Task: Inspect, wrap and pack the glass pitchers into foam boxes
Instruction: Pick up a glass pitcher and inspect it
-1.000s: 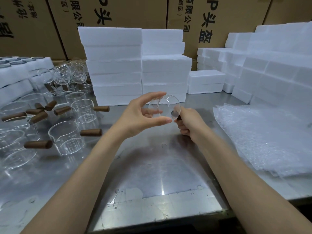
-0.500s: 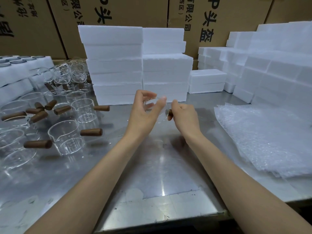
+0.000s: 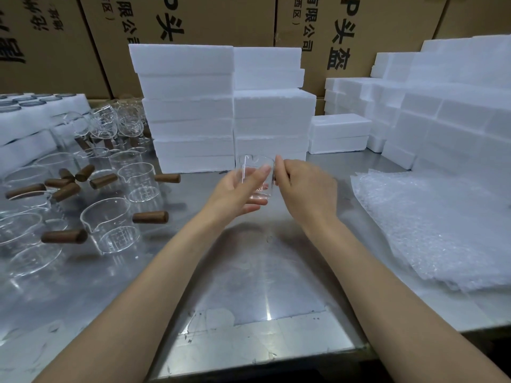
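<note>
A clear glass pitcher [image 3: 256, 165] stands upright in the air above the steel table [image 3: 262, 275], in front of the foam stacks. My left hand [image 3: 235, 192] cups it from below and from the left, thumb laid across its front wall. My right hand [image 3: 305, 189] grips its right side with curled fingers, where the wooden handle is hidden under the hand. The spout notch faces away, toward the upper left of the rim.
Several more glass pitchers with brown wooden handles [image 3: 110, 228] crowd the left of the table. White foam boxes are stacked behind [image 3: 188, 106] and at the right [image 3: 442, 123]. A pile of bubble wrap sheets [image 3: 431, 225] lies at the right. Cardboard cartons [image 3: 193, 20] line the back.
The pitcher has turned from lying with its round base toward me to standing upright. My left hand dropped from the rim to cup its underside; both hands sank slightly.
</note>
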Demonstrator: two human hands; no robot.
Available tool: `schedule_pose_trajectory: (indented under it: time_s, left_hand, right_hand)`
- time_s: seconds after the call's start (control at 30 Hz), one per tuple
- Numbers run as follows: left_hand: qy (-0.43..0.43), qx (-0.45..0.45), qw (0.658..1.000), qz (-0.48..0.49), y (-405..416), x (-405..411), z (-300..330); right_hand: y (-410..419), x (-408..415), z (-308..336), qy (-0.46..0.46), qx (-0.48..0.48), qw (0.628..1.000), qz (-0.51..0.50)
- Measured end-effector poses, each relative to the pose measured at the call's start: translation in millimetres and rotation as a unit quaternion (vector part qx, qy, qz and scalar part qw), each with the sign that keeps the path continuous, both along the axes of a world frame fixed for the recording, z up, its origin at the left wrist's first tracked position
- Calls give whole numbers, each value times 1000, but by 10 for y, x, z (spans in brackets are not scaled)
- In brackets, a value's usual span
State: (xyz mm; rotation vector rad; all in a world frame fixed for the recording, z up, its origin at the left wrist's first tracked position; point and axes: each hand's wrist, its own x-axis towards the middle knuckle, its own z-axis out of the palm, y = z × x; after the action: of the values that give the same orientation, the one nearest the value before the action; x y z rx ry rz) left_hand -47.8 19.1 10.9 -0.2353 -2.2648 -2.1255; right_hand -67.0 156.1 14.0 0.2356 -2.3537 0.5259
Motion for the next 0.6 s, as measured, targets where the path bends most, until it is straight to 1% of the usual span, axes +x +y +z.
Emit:
schedule_pose_trajectory:
  time_s: [0.03, 0.07, 0.17, 0.23, 0.33, 0.43, 0.53, 0.6]
  left_hand:
    - [3, 0, 1000, 0, -9, -12, -3]
    - [4, -3, 1000, -3, -21, -21, -11]
    - [14, -12, 999, -34, -54, -29, -43]
    - [21, -6, 998, -54, -81, -18, -50]
    - [40, 6, 996, -73, -114, -22, -45]
    - [46, 18, 995, -87, -123, -24, -37]
    - [45, 24, 994, -95, -135, -35, -36]
    - [44, 28, 994, -91, -140, -45, -36]
  right_hand:
    - [0, -8, 9, -8, 9, 1000, -3]
    - [7, -12, 10, -23, -8, 1000, 8]
    - [55, -30, 15, -101, -129, 984, 72]
    - [95, -57, 44, -168, -201, 959, 113]
    - [120, -73, 106, -283, -307, 895, 157]
    - [145, -43, 135, -383, -371, 823, 197]
    - [186, -30, 142, -451, -423, 748, 239]
    - [200, -19, 148, -475, -465, 702, 258]
